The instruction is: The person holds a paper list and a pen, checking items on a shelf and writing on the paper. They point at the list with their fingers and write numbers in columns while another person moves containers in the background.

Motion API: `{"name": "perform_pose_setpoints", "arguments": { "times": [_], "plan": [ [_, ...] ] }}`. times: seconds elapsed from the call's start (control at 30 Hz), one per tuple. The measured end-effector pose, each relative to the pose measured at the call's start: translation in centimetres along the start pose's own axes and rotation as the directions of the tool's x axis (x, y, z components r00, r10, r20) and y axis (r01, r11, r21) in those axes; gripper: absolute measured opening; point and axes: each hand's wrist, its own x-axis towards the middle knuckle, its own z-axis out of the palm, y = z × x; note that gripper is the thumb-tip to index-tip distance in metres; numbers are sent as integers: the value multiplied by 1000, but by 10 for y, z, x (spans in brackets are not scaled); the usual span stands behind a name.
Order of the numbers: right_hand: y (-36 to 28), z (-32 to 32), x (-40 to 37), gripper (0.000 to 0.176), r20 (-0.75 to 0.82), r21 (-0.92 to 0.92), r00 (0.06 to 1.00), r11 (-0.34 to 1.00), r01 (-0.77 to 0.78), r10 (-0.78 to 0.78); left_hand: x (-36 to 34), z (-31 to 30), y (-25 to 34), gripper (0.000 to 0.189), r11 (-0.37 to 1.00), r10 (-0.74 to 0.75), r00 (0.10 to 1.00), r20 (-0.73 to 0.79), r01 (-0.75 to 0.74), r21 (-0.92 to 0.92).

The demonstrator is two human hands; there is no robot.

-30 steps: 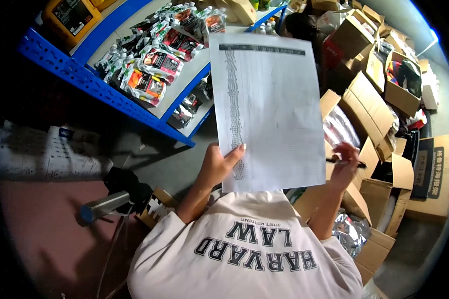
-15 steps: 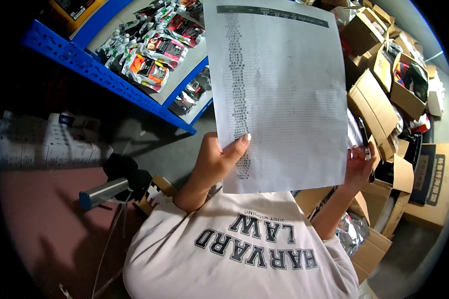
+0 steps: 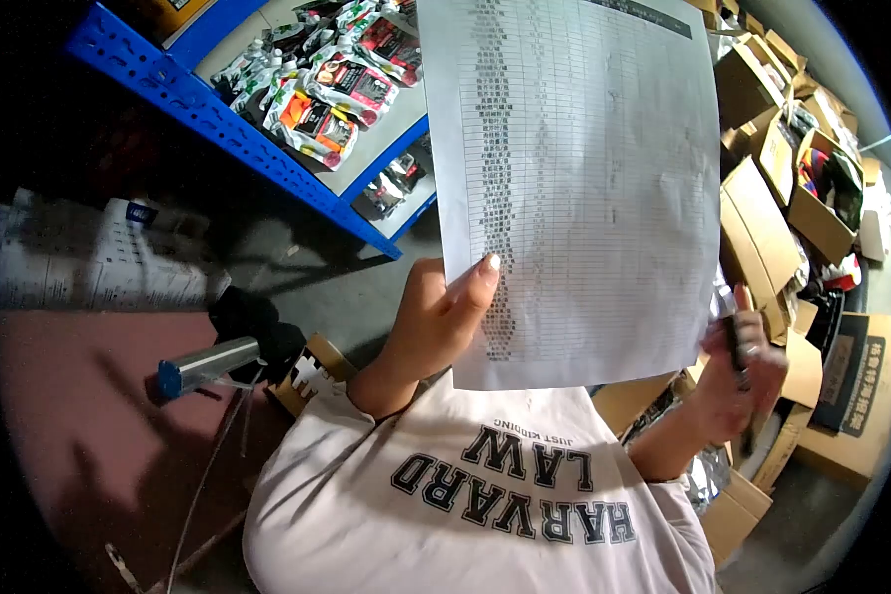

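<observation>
A printed paper sheet (image 3: 604,218) with a long table of text rows hangs upright in front of my chest. My left hand (image 3: 444,315) grips its lower left edge, thumb pressed on the front and the other fingers hidden behind. To the right of the sheet, my right hand (image 3: 738,381) is raised with curled fingers around a dark pen (image 3: 733,337). Motion blurs this hand and the pen, which stands roughly upright. The right hand appears apart from the paper.
At upper left, a blue metal shelf (image 3: 238,134) bears several printed pouches (image 3: 351,84). Opened cardboard boxes (image 3: 762,218) crowd the right side. A metal tube with a blue end cap (image 3: 208,368) juts out at left, above a reddish surface (image 3: 89,416).
My right hand has swung right and slightly down with the pen, away from the paper's edge. The sheet sits a little farther right and higher in view, still in my left hand.
</observation>
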Motion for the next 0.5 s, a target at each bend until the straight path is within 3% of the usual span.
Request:
{"name": "perform_pose_setpoints", "arguments": {
  "times": [0.1, 0.17, 0.2, 0.3, 0.4, 0.5],
  "plan": [
    [-19, 37, 13, 9, 368, -408, 924, 911, 59, 105, -1, -1, 8, 27, 999, 9, 1000, 0, -9, 31],
    [-13, 74, 16, 21, 396, -340, 918, 931, 130, 17, -1, -3, 9, 26, 999, -11, 1000, 20, 10, 43],
    [-10, 83, 18, 20, 464, -362, 886, 911, 197, -8, -2, -4, 9, 25, 999, -24, 999, 30, 23, 44],
    [-3, 99, 17, 22, 472, -370, 880, 893, 255, -55, -1, -5, 5, 26, 1000, 8, 1000, 22, -8, 6],
    [0, 103, 17, 21, 451, -358, 891, 903, 238, -56, 0, -6, 2, 27, 999, 39, 999, 5, -38, -22],
    [3, 99, 14, 20, 442, -330, 895, 918, 221, -56, 4, -7, 1, 27, 998, -63, 997, 52, 63, 0]
  ]
}}
